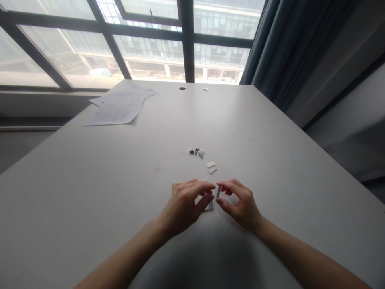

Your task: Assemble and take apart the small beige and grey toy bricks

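My left hand (186, 202) rests over a tan studded plate (176, 187) lying on the grey table (90, 192), its fingers spread across the plate and covering most of it. A small grey piece (211, 206) shows at the plate's near right corner. My right hand (239, 202) pinches a small dark narrow brick (218, 191) between thumb and forefinger, held upright just right of the left fingertips. Two small white flat tiles (211, 167) lie a little beyond the hands. Farther back sits a cluster of tiny dark and tan pieces (196, 152).
Loose printed paper sheets (120, 107) lie at the table's far left. Two round cable holes (193, 88) sit near the far edge, by the large window. A dark curtain (279, 52) hangs at the right; the table's right edge runs diagonally.
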`<state>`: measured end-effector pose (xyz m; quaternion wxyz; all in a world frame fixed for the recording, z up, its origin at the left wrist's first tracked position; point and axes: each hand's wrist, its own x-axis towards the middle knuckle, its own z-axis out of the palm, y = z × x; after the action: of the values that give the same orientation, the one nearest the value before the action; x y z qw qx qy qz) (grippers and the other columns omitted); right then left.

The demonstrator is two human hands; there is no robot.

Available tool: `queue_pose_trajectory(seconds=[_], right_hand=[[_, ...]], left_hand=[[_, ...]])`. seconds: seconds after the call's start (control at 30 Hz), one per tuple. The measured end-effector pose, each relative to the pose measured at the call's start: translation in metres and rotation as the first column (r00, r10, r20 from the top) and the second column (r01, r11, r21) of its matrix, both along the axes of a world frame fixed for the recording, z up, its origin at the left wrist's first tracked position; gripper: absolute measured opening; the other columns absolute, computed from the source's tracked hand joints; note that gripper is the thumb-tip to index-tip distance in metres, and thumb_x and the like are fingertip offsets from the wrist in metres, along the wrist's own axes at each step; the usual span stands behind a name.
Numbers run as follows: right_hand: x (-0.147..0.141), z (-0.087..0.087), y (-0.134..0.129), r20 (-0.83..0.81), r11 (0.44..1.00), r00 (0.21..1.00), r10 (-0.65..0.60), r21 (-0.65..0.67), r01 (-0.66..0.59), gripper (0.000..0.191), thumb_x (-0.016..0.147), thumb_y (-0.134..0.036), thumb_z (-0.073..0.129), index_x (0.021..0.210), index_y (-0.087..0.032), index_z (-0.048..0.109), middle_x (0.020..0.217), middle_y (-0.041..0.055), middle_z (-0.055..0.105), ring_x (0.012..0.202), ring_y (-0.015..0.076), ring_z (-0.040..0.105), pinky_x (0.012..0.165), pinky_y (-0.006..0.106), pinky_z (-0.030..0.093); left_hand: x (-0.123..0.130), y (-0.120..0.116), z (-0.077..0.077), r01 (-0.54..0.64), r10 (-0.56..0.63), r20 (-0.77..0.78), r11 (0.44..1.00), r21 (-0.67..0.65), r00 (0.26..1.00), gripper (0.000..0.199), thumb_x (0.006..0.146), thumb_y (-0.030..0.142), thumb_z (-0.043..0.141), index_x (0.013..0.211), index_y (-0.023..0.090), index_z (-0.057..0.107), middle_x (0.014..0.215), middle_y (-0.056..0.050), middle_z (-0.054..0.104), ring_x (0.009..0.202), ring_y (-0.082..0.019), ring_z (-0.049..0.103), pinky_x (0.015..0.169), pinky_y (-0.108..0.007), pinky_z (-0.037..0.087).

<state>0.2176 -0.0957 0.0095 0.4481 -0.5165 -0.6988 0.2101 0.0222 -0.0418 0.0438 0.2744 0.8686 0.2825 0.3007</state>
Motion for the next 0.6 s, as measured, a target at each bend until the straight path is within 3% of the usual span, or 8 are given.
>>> queue_pose_trajectory(seconds=[0.13, 0.23, 0.43, 0.6], right_hand=[[0.011, 0.000, 0.004, 0.263, 0.996, 0.962, 0.069, -0.066, -0.054, 0.033, 0.075, -0.021, 0.066, 0.108, -0.018, 0.063, 0.087, 0.0060, 0.060, 0.085, 0.0215, 0.054, 0.078, 0.036, 0.047], [0.013, -0.001, 0.004, 0.404, 0.989, 0.906, 0.124, -0.124, -0.081, 0.036, 0.075, -0.025, 0.065, 0.111, -0.018, 0.064, 0.092, 0.0078, 0.061, 0.089, 0.0237, 0.053, 0.084, 0.041, 0.045], [0.009, -0.002, 0.003, 0.461, 0.983, 0.871, 0.168, -0.145, -0.112, 0.038, 0.077, -0.027, 0.063, 0.114, -0.019, 0.062, 0.094, 0.0078, 0.061, 0.092, 0.0242, 0.051, 0.088, 0.042, 0.041], [0.010, -0.002, 0.003, 0.449, 0.983, 0.876, 0.176, -0.135, -0.127, 0.040, 0.076, -0.029, 0.064, 0.115, -0.019, 0.062, 0.095, 0.0076, 0.061, 0.091, 0.0238, 0.051, 0.087, 0.041, 0.041]], left_hand=[[-0.013, 0.007, 0.000, 0.154, -0.078, -0.277, 0.952, 0.266, 0.958, 0.012, 0.090, 0.023, 0.051, 0.091, 0.022, 0.064, 0.079, -0.003, 0.064, 0.074, -0.015, 0.054, 0.068, -0.028, 0.041], [-0.018, 0.003, -0.005, 0.253, -0.114, -0.365, 0.897, 0.362, 0.924, 0.012, 0.090, 0.024, 0.052, 0.092, 0.022, 0.063, 0.088, -0.005, 0.064, 0.083, -0.018, 0.053, 0.074, -0.033, 0.040], [-0.012, -0.008, -0.015, 0.355, -0.193, -0.413, 0.863, 0.361, 0.890, 0.018, 0.087, 0.028, 0.055, 0.101, 0.018, 0.060, 0.087, -0.006, 0.061, 0.085, -0.019, 0.054, 0.075, -0.033, 0.041], [-0.011, -0.008, -0.019, 0.365, -0.214, -0.406, 0.865, 0.345, 0.889, 0.019, 0.087, 0.029, 0.055, 0.100, 0.017, 0.059, 0.085, -0.006, 0.061, 0.082, -0.019, 0.054, 0.074, -0.033, 0.042]])
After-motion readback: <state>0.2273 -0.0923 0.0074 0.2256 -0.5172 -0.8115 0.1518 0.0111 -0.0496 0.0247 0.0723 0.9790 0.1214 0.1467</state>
